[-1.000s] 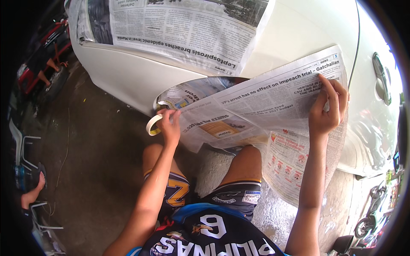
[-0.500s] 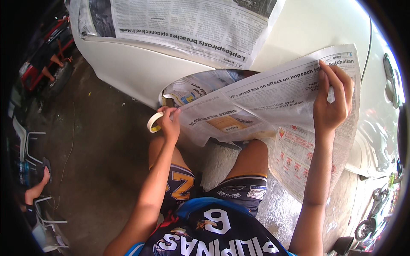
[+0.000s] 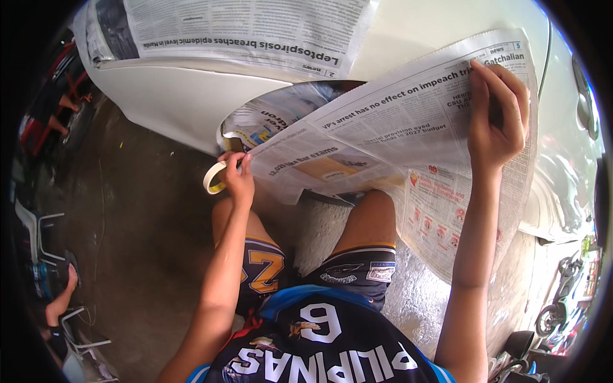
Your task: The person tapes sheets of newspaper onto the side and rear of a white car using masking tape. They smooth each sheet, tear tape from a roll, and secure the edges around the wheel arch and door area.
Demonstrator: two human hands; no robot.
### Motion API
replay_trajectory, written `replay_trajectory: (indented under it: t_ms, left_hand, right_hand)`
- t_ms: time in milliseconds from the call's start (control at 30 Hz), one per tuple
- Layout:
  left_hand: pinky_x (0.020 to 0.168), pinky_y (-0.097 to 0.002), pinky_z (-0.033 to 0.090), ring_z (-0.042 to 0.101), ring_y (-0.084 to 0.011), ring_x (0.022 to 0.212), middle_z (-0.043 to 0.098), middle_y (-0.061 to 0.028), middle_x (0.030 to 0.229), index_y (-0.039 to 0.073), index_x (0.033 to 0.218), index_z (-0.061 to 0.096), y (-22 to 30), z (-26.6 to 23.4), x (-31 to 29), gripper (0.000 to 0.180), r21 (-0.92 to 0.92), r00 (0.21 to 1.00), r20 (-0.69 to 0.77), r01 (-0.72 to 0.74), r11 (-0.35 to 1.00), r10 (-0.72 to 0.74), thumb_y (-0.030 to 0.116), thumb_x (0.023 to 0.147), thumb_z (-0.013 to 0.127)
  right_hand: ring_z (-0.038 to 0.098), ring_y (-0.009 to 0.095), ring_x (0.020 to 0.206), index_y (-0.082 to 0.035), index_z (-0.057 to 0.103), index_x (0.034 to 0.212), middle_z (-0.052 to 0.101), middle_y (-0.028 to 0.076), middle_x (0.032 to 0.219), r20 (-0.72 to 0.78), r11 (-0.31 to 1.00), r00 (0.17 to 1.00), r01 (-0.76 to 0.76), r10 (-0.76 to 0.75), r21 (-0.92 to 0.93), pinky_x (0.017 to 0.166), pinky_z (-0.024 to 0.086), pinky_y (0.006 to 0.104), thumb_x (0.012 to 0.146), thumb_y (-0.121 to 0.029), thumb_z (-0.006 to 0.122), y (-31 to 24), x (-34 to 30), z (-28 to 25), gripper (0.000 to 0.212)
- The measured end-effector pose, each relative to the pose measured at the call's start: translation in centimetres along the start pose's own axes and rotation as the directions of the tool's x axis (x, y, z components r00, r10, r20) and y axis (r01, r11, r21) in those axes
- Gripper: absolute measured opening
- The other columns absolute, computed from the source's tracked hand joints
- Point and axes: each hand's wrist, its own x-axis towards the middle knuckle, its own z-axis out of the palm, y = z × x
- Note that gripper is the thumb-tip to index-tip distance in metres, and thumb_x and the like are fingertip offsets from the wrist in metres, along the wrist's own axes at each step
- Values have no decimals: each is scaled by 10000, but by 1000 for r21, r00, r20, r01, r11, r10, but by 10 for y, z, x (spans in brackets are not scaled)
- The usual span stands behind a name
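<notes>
A wide newspaper sheet (image 3: 383,121) stretches between my two hands, in front of the wheel arch of a white car (image 3: 185,96). Near the arch's left end, my left hand (image 3: 237,182) is closed, with a roll of masking tape (image 3: 214,179) hanging at its fingers and the sheet's left edge at the fingertips. My right hand (image 3: 499,118) pinches the sheet's upper right part between thumb and fingers. Part of the sheet droops over my right knee. More crumpled newspaper (image 3: 265,118) fills the arch opening, partly hidden behind the sheet.
Another newspaper page (image 3: 249,32) covers the car's upper panel. At the left edge are white chairs (image 3: 32,223), a person's bare leg (image 3: 64,293) and a red vehicle (image 3: 38,131). A motorcycle (image 3: 555,313) stands at the lower right. Dark concrete floor (image 3: 147,255) lies to my left.
The car and hands appear higher in the picture, the car also farther left. My right hand has moved up with its end of the sheet, which looks more stretched. Both hands keep their hold.
</notes>
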Motion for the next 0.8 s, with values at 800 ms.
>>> replay_trajectory:
  t_ms: [800]
  left_hand:
    - [907,-451,439,536,-304,1070,624,-97,1080,88,916,746,93,-63,63,128,223,972,-15,-224,949,233,100,844,851]
  right_hand:
    - [590,153,765,-169,820,1000,660,-42,788,62,769,968,-153,243,-620,912,426,398,771,-38,883,3,-134,-130,271]
